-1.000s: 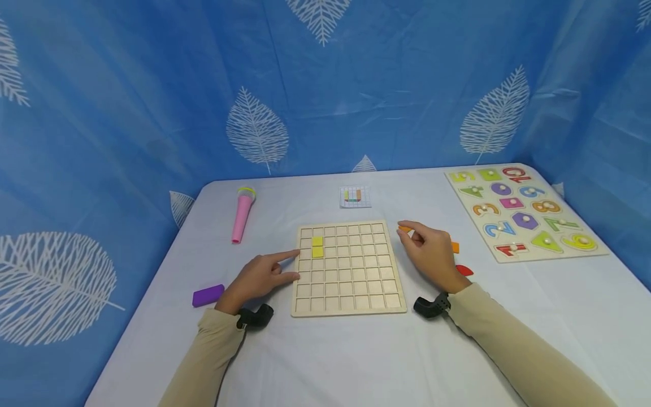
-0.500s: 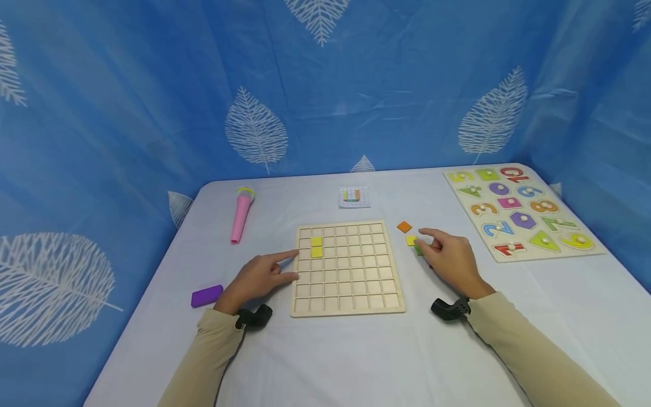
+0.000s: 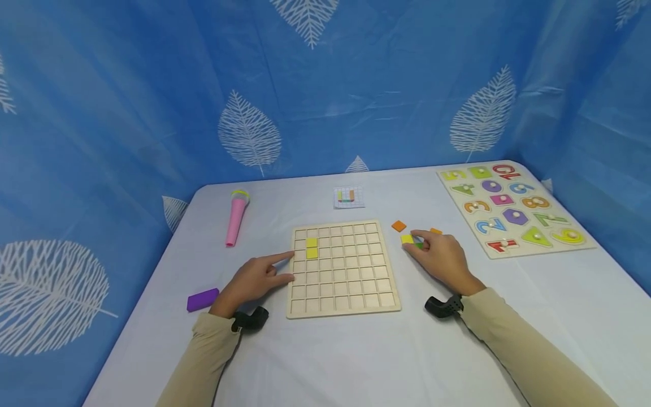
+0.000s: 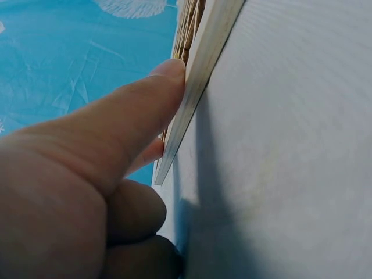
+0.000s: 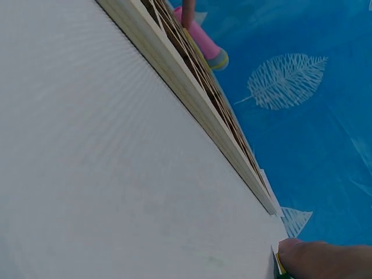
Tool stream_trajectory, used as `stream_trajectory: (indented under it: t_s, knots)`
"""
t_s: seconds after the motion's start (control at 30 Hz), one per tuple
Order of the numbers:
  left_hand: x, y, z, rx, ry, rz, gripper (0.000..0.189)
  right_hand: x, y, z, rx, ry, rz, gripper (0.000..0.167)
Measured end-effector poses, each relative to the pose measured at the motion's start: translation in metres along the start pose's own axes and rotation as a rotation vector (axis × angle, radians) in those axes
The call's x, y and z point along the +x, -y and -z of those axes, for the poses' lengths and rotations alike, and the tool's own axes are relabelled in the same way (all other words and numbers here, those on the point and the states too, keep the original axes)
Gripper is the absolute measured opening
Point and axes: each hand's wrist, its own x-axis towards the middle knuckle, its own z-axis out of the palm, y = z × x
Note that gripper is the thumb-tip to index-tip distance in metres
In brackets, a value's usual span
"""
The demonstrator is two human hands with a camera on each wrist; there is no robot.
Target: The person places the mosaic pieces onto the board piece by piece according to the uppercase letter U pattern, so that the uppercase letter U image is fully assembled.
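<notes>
Blue cloth (image 3: 356, 113) up top, white table (image 3: 325, 356) below. Your right hand (image 3: 443, 259) now shifts onto the yellow tile (image 3: 407, 239), right of center, pinching it, so that's probably your piece now. Your left hand (image 3: 250, 279) keeps thumb and index spread against the mid-frame grid board (image 3: 342, 276).

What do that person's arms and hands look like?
Long tan sleeves cover both arms. The left hand and right hand are bare, and a curved black gadget sits on each wrist. A thin dark cable runs along the left sleeve.
</notes>
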Motion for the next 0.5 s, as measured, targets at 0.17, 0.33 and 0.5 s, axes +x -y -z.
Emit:
stream_trajectory:
  t_s: [0.17,0.33,0.5]
  knots:
    - [-0.0006,0.0001,0.0004,-0.003,0.002,-0.012,0.064,0.0006,0.0017,-0.0004,-0.021,0.010,-0.025,0.041]
    - [-0.0005,-0.0004,0.0011,-0.001,-0.001,-0.016,0.064,0.0011,0.0031,-0.0002,-0.018,0.019,-0.044,0.041]
    - [-0.0007,0.0002,0.0008,0.008,0.001,-0.024,0.063,0.0008,0.0049,0.0002,-0.013,0.029,-0.062,0.040]
